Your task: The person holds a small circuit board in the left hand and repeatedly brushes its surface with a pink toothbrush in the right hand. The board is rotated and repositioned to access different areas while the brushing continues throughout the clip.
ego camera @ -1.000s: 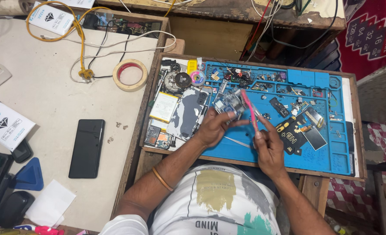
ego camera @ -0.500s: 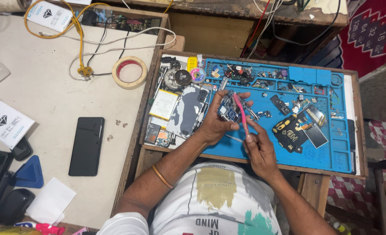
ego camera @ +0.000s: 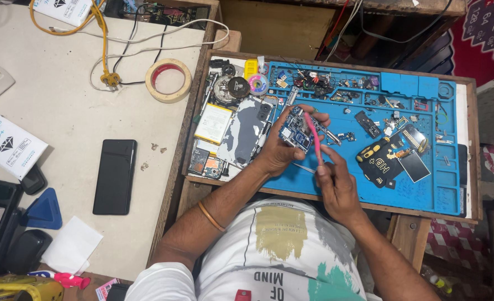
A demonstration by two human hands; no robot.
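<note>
Over the blue repair mat (ego camera: 425, 189), your left hand (ego camera: 277, 153) grips a small blue circuit board (ego camera: 296, 135) while your right hand (ego camera: 336, 187) pinches a pink tool (ego camera: 314, 139) against it. The mat's top compartments (ego camera: 336, 86) hold tiny parts. A white box (ego camera: 10, 146) lies far left.

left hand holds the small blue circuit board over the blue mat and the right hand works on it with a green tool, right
Not quite: the thin tool in the right hand is pink, not green, as the head view shows. The left hand does hold the small blue circuit board over the blue silicone work mat.
</note>
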